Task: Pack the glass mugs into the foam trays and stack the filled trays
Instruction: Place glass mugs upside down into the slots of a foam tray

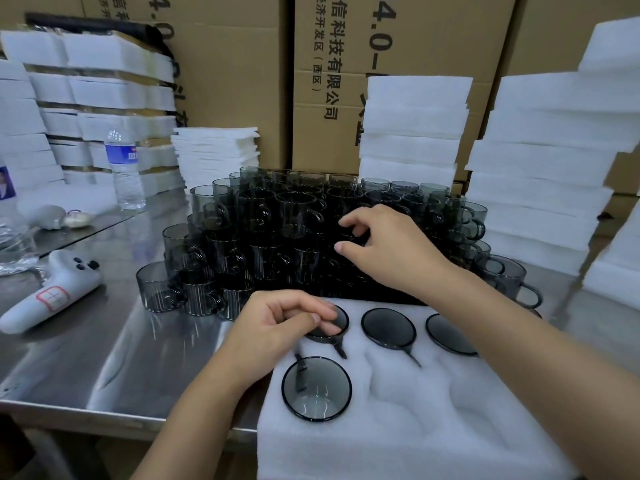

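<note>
So we had the foam tray sitting at the near edge of the steel table. Four smoky glass mugs were already sunk in its pockets. Three ran along the far row, and the near-left mug sat alone in the row closest to us.

Our left hand was curled over the far-left mug, with thumb and fingertips pinching its rim while it sat in its pocket.

Our right hand was out over the pile of loose mugs just behind the tray. Its index finger and thumb were hooked with a gap between them around one dark mug. Honestly, we couldn't tell if it had a proper hold or was only touching.

Stacks of white foam stood behind and to the right of the pile, with cardboard boxes behind those. Off to the left were a water bottle and a white handheld gadget lying on the table.
</note>
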Tool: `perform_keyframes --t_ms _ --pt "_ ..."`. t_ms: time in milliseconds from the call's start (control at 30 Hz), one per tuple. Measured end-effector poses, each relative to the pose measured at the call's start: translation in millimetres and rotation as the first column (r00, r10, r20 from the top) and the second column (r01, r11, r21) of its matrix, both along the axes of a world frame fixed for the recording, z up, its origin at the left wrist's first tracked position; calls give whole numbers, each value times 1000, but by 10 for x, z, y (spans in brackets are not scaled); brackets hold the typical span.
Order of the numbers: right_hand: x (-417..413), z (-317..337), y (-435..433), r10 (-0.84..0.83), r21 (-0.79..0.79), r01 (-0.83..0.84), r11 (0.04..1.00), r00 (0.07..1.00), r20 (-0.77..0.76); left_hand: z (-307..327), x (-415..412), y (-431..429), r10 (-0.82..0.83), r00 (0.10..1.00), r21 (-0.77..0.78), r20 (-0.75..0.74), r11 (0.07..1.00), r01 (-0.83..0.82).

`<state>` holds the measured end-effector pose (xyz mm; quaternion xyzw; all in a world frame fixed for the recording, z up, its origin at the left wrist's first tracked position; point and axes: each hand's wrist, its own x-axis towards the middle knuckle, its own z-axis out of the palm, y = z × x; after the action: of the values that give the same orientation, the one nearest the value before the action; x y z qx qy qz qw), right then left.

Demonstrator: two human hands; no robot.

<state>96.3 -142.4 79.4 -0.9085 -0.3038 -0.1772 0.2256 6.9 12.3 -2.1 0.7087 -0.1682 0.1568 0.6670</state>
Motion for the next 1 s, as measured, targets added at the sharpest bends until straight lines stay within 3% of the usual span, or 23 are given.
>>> perform_keyframes --t_ms 133,333,500,767,1000 --pt "59 80 221 58 20 -59 998 997 44 8 -4 -7 5 1000 7 -1 1000 -5" --pt "164 145 477 -13 -95 27 995 990 142 -4 1 -3 17 1000 0 -11 1000 -17" --pt "190 127 507 -5 -104 24 994 983 182 -6 7 4 16 1000 0 -7 1000 -16" --pt "4 287 207 -18 191 -27 981 973 230 -27 24 14 9 1000 18 8 1000 -9" --pt "-434 -31 -193 155 245 -184 952 979 134 -27 47 41 -5 1000 -18 9 1000 5"
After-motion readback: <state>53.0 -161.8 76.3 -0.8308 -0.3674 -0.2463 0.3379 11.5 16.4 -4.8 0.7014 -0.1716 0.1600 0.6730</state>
